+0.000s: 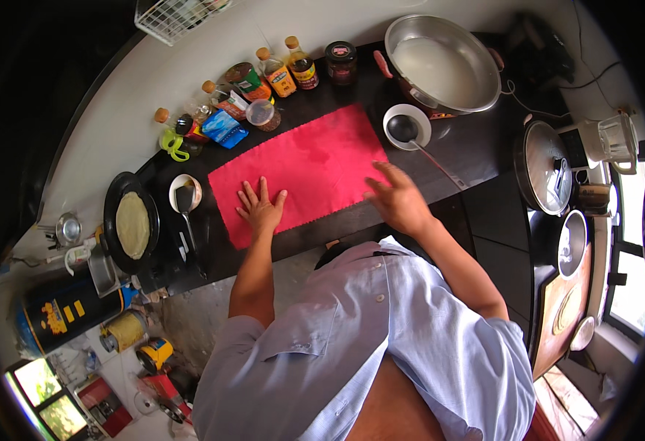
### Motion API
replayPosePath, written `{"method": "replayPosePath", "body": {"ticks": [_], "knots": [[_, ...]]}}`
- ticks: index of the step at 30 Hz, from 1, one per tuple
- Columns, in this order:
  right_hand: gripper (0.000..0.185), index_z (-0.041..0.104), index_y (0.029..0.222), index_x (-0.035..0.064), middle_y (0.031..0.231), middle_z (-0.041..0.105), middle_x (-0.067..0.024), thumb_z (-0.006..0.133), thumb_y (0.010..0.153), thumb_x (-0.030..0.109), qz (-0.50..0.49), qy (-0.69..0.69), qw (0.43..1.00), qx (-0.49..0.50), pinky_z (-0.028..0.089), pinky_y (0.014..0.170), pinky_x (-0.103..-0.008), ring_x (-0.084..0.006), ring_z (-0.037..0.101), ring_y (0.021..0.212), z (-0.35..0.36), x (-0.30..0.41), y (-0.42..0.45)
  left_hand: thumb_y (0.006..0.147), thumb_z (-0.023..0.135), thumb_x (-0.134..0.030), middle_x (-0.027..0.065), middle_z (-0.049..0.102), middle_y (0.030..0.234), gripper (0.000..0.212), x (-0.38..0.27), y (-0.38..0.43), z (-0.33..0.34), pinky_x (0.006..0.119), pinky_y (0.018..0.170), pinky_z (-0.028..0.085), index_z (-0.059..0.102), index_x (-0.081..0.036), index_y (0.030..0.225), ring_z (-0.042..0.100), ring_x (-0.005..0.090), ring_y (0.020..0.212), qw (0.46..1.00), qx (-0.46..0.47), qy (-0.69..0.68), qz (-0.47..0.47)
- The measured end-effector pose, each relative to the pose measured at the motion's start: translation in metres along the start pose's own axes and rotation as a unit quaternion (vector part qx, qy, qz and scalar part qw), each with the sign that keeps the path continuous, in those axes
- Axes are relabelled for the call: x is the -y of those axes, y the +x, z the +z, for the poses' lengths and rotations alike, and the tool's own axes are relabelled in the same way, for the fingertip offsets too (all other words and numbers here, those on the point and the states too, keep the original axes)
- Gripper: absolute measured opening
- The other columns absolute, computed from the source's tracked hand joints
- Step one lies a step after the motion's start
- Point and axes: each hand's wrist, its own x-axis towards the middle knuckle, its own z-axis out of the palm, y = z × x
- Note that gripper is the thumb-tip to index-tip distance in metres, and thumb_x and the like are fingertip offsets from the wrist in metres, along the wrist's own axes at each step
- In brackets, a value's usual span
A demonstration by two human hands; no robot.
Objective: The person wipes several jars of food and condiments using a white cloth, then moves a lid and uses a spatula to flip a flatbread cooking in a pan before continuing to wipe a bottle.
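A red cloth (311, 160) with zigzag-cut edges lies spread on the dark countertop (322, 229), with darker patches near its upper right part. My left hand (262, 209) rests palm down on the cloth's left part, fingers spread. At the lower right corner, my right hand (397, 201) is over the edge with fingers apart and slightly bent, holding nothing. Whether it touches the fabric, I cannot tell. Beyond that corner stands a white bowl (423, 113) with a ladle (402, 128) in it. Left of the cloth is a smaller bowl (174, 187) with a black spoon (185, 197).
Condiment bottles (278, 74) and jars line the wall. A large metal pot (438, 66) with whitish liquid stands back right. On the left, a black pan (152, 220) holds a flatbread (133, 226). A lidded pan (546, 165) and a wooden board (554, 331) are on the right.
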Motion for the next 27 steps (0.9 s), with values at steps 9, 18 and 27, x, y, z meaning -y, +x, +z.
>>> {"method": "replayPosePath", "body": {"ticks": [9,18,27], "knots": [[0.091,0.023,0.16,0.0205,0.165,0.005,-0.0268,0.05,0.089,0.07,0.211,-0.225,0.927,0.212,0.006,0.121,-0.0594,-0.0423,0.003,0.153,0.168,-0.009,0.022,0.091,0.044,-0.074,0.0219,0.013,0.165,0.085,0.019,-0.032,0.023,0.078,0.109,0.0,0.031,-0.024,0.158,0.003,0.0467,0.152,0.993,-0.094,0.009,0.07],[0.095,0.017,0.161,0.0269,0.166,0.0,-0.0243,0.046,0.087,0.077,0.198,-0.216,0.911,0.289,0.0,0.121,-0.0596,-0.0421,-0.003,0.154,0.163,0.013,0.026,0.086,0.047,-0.079,0.0202,0.002,0.167,0.094,0.031,-0.018,-0.006,0.082,0.105,0.0,0.024,-0.026,0.16,-0.006,0.0466,0.152,0.999,-0.011,-0.007,0.044],[0.094,0.017,0.161,0.021,0.166,0.001,-0.023,0.047,0.089,0.074,0.173,-0.222,0.924,0.257,-0.002,0.122,-0.0578,-0.0401,-0.003,0.154,0.176,-0.011,0.036,0.088,0.051,-0.073,0.019,0.004,0.167,0.09,0.043,-0.015,0.016,0.076,0.111,-0.002,0.026,-0.025,0.159,-0.002,0.0435,0.153,0.994,-0.051,-0.038,0.09]]}}
